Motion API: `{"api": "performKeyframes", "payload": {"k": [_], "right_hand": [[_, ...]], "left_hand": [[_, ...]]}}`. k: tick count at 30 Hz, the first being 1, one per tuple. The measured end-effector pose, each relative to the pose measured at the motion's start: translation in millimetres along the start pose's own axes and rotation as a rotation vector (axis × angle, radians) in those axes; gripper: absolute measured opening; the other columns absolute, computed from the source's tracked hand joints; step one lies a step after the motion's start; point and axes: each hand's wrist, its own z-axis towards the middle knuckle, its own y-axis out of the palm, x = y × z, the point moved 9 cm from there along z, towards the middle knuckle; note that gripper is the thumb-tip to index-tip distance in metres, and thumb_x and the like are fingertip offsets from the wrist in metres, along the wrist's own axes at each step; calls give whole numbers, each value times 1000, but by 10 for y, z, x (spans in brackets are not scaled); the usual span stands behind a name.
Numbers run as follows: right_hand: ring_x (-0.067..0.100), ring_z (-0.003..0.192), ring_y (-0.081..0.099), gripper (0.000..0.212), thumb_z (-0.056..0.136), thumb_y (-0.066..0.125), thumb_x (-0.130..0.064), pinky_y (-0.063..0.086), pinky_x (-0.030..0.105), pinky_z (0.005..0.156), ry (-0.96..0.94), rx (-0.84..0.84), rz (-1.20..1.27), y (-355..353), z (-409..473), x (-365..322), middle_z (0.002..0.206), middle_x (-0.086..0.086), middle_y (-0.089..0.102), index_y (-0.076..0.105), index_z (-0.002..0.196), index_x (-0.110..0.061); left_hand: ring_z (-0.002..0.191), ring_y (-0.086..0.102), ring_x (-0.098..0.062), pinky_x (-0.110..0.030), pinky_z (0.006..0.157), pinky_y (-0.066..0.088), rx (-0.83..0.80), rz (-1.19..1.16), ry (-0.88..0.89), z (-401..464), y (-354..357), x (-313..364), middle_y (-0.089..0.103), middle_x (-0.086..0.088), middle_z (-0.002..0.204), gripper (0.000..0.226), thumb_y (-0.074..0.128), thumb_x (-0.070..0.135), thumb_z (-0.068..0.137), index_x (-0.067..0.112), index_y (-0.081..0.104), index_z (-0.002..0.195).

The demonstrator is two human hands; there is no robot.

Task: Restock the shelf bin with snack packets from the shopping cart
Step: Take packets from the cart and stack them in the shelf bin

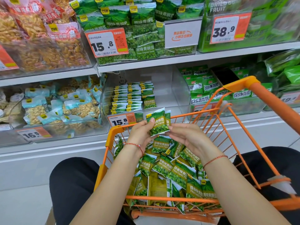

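Shop aisle with snack shelves, an orange shopping cart drawn up in front of them.

On the lower shelf a clear shelf bin holds neat rows of green garlic pea packets at its left side, behind a 15.8 price tag. Above the cart's front rim, the left hand grips a small stack of garlic pea packets, thumb across the front and fingers curled behind. The right hand is beside it, its fingers loosely curled with the fingertips touching the stack's lower right corner. Below the hands, many more loose packets of the same kind lie heaped in the cart's basket. Neighbouring bins hold peanuts and other green packets.
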Motion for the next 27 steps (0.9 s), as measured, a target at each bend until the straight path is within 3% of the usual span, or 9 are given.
{"api": "performKeyframes", "payload": {"k": [8, 13, 15, 17, 19, 21, 23, 27], "right_hand": [[14, 72, 71, 27, 80, 66, 9, 57, 19, 69, -135, 43, -58, 15, -2, -117, 87, 12, 70, 64, 103, -5], [13, 96, 66, 24, 85, 67, -33, 54, 30, 89, -85, -3, -122, 32, 5, -69, 102, -1, 71, 67, 104, -18], [9, 100, 65, 25, 84, 68, -29, 53, 30, 91, -66, -76, -134, 112, -17, -51, 102, -4, 72, 65, 106, -17], [10, 106, 64, 35, 83, 70, -21, 53, 30, 91, -59, -82, -164, 118, -10, -37, 112, 0, 70, 63, 116, -11], [12, 104, 63, 45, 82, 71, -17, 54, 29, 88, -50, -25, -131, 55, -1, -42, 119, 6, 66, 57, 124, -6], [12, 94, 62, 67, 81, 72, -14, 53, 32, 91, -35, 94, -61, -90, 10, -45, 129, 11, 57, 40, 138, -3], [12, 85, 59, 77, 80, 73, -14, 53, 38, 93, -32, 197, 17, -233, 21, -54, 139, 15, 47, 31, 144, -3], [13, 82, 56, 65, 83, 71, -14, 55, 37, 89, -38, 295, 133, -377, 17, -60, 136, 9, 47, 40, 139, -3]], "left_hand": [[87, 67, -23, -32, 76, 58, 28, -201, -94, -9, 24, -116, 68, -13, 99, 21, 53, 19, 96, 1, 58, 104], [94, 64, -24, -37, 86, 54, 56, 155, 70, -6, 11, 26, 66, -6, 93, 15, 54, 21, 96, 12, 53, 84], [97, 61, -23, -34, 81, 52, 63, 385, 172, -39, 63, 116, 65, -5, 96, 14, 58, 25, 94, 12, 54, 94], [97, 61, -18, -29, 80, 48, 60, 512, 225, -30, 128, 166, 65, -4, 103, 27, 59, 30, 92, 13, 50, 111], [89, 61, -9, -28, 79, 47, 118, 534, 196, -5, 82, 197, 63, 5, 96, 29, 53, 39, 94, 19, 47, 113], [88, 64, -15, -34, 83, 52, 195, 620, 156, 72, -51, 179, 64, 5, 91, 26, 45, 44, 97, 21, 48, 109], [90, 64, -22, -38, 85, 52, 237, 863, 172, 106, -126, 170, 66, -1, 91, 21, 47, 31, 98, 18, 50, 114], [73, 61, -20, -29, 62, 46, 356, 1098, 459, -37, 28, 387, 66, -3, 83, 12, 47, 13, 95, 13, 54, 106]]}}
